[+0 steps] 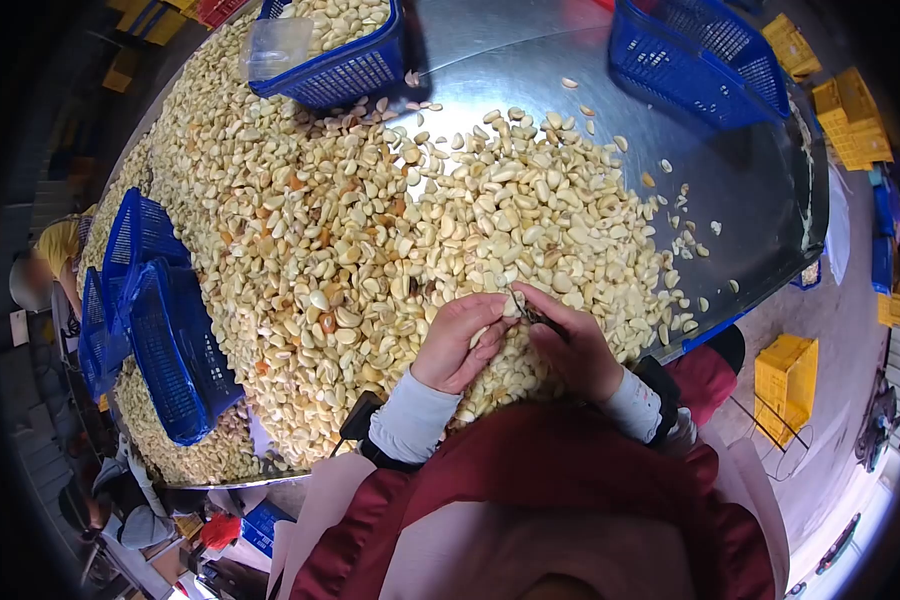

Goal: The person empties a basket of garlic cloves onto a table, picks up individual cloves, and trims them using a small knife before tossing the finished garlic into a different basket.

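Pinching a pale piece over the pile in the head view, the left hand is working right by the small dark tool the right hand is gripping. Fingertips are sitting super close, so one slip could be nicking somebody, or a loose pinch could be losing the piece among lookalikes.

Left hand holds pale kernel; right hand grips dark tool.

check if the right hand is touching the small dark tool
Touching. The head view shows the right hand closed around the small dark tool, which sits between its thumb and fingers.
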{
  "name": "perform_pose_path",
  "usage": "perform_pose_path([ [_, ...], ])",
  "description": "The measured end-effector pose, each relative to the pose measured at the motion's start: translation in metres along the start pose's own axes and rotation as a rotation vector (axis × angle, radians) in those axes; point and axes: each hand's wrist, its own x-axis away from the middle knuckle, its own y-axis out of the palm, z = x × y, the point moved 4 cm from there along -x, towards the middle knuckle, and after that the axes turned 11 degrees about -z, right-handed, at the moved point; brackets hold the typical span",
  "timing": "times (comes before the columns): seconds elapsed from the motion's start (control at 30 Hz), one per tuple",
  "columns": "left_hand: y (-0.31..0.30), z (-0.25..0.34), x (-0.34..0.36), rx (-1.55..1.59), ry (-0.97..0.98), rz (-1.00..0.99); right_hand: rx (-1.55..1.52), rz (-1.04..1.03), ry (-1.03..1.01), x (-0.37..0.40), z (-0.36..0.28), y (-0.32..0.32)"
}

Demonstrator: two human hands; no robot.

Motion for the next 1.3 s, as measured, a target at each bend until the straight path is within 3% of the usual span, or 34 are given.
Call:
perform_pose_path([
  [0.1, 0.006, -0.002, -0.001, 0.021, -0.008, -0.064, -0.188, 0.077, 0.152, -0.002, 0.010, -0.006],
  [0.23, 0.008, -0.001, -0.006, 0.199, 0.060, -0.187, -0.538, 0.034, 0.077, 0.007, 0.008, -0.012],
  [0.3, 0.003, 0.001, -0.012, 0.253, 0.049, -0.218, -0.484, 0.045, 0.100, 0.011, 0.002, -0.015],
  [0.37, 0.000, 0.010, -0.020, 0.011, 0.110, -0.211, -0.431, 0.054, 0.124, 0.013, 0.003, -0.018],
  [0.4, 0.000, 0.019, -0.026, -0.143, 0.134, -0.091, -0.403, 0.034, 0.162, 0.014, 0.007, -0.018],
  [0.43, 0.000, 0.026, -0.037, -0.144, 0.135, -0.091, -0.373, 0.015, 0.199, 0.015, 0.011, -0.018],
  [0.5, 0.017, 0.055, -0.047, -1.202, 0.603, 0.003, -0.378, 0.027, 0.200, 0.016, 0.017, -0.020],
  [0.53, 0.026, 0.056, -0.047, -1.490, 0.648, 0.100, -0.384, 0.039, 0.202, 0.017, 0.018, -0.021],
  [0.57, 0.027, 0.056, -0.051, -1.489, 0.649, 0.093, -0.382, 0.045, 0.202, 0.018, 0.016, -0.022],
  [0.63, 0.024, 0.047, -0.060, -2.116, 0.343, 0.201, -0.426, 0.137, 0.175, 0.019, 0.009, -0.023],
  [0.7, 0.025, 0.049, -0.057, -2.075, 0.429, 0.191, -0.392, 0.122, 0.174, 0.019, 0.008, -0.028],
  [0.77, 0.011, 0.048, -0.053, -1.049, 0.322, 0.023, -0.363, 0.115, 0.182, 0.017, 0.013, -0.029],
  [0.8, 0.023, 0.049, -0.043, -0.725, 0.127, -0.056, 0.000, 0.151, -0.042, 0.013, 0.009, -0.031],
  [0.83, 0.023, 0.045, -0.039, -0.725, 0.123, -0.056, 0.366, 0.179, -0.265, 0.012, 0.001, -0.028],
  [0.9, 0.028, 0.029, -0.033, -0.069, 0.031, -0.266, 0.339, 0.144, -0.258, 0.011, -0.018, -0.023],
  [0.97, 0.030, 0.017, -0.029, -0.006, 0.037, -0.252, 0.197, 0.068, -0.049, 0.010, -0.027, -0.019],
  [1.03, 0.025, 0.009, -0.031, -0.028, 0.097, -0.277, 0.217, 0.039, -0.026, 0.008, -0.029, -0.019],
  [1.23, 0.023, 0.005, -0.030, -0.038, 0.243, -0.325, 0.223, -0.004, -0.148, 0.004, -0.029, -0.020],
  [1.3, 0.023, 0.004, -0.031, -0.033, 0.255, -0.364, 0.396, 0.168, -0.473, -0.002, -0.013, -0.027],
])
